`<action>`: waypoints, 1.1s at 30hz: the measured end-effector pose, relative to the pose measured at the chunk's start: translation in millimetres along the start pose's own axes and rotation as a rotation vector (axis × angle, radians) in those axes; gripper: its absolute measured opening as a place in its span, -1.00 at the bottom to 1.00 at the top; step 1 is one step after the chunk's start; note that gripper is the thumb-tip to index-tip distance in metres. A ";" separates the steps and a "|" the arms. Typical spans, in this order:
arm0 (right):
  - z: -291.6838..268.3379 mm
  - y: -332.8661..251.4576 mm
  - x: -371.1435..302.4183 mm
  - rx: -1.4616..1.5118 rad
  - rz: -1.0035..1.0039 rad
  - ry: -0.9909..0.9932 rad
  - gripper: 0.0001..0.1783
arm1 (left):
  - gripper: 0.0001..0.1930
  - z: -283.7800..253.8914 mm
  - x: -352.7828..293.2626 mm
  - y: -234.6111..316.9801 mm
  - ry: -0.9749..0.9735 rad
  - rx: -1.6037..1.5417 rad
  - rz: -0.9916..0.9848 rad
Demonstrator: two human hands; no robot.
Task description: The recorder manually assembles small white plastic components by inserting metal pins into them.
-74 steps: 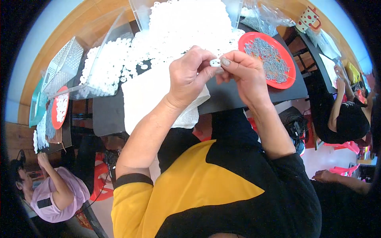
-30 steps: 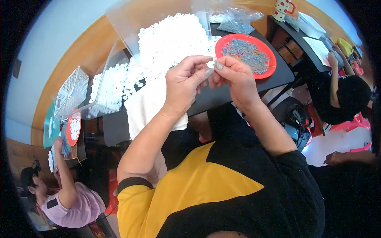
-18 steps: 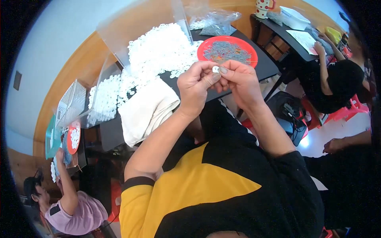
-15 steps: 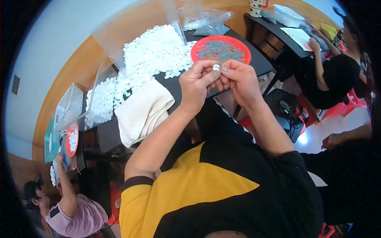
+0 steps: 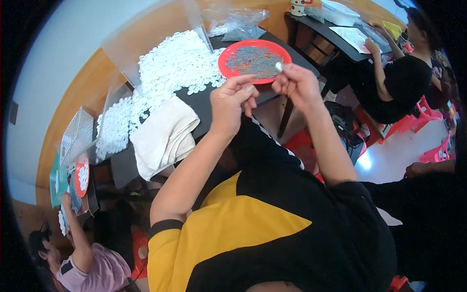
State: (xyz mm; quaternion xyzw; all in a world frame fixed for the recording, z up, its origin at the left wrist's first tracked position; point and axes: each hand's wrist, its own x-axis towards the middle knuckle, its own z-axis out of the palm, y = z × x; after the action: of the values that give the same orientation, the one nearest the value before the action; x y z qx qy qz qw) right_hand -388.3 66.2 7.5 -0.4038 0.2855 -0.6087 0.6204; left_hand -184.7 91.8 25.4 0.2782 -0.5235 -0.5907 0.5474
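Note:
My right hand point(image 5: 299, 85) pinches a small white piece point(image 5: 279, 67) between thumb and fingertips, over the near right rim of a red plate point(image 5: 284, 53). Motion blurs the piece, so its details do not show. My left hand point(image 5: 231, 100) is raised beside the plate's near left edge, its thumb and forefinger apart and the other fingers loosely bent, with nothing visible in them. Many thin grey pieces point(image 5: 253, 59) lie in the plate. Left of it spreads a large heap of small white round pieces point(image 5: 172, 61) on the dark table point(image 5: 206, 100).
A folded white cloth point(image 5: 163, 136) lies at the table's near edge. Clear panels point(image 5: 194, 22) stand around the heap, and clear bags point(image 5: 243, 24) sit behind the plate. One co-worker point(image 5: 95, 263) sits at lower left, another point(image 5: 406, 80) at the right-hand table.
My hands have moved apart. The white piece, earlier held between both, is now in my right hand alone, raised slightly. The view has shifted a little.

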 end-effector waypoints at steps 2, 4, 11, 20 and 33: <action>-45.2 -12.2 24.0 -0.024 0.059 0.161 -0.80 | -0.78 -12.6 0.6 3.1 0.044 -0.015 -0.009; -88.6 -14.1 41.6 0.032 0.101 0.271 -0.82 | -0.80 -25.1 2.1 8.4 0.095 -0.016 -0.004; -91.0 -32.1 54.0 -0.752 -0.064 0.504 -0.74 | -0.76 -95.8 14.4 62.9 0.226 0.187 0.063; -106.0 -29.4 93.7 -1.793 0.066 0.366 -0.79 | -0.82 -171.3 35.4 46.5 0.445 0.286 0.013; -133.1 -33.5 88.9 -1.767 0.117 0.332 -0.73 | -0.92 -176.8 24.2 30.4 0.492 0.386 0.196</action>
State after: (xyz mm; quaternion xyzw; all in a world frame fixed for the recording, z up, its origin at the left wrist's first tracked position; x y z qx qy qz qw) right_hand -510.0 -39.6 -19.8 -0.6252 0.7554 -0.1853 0.0643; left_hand -20.4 18.0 6.9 0.4595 -0.5023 -0.3399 0.6489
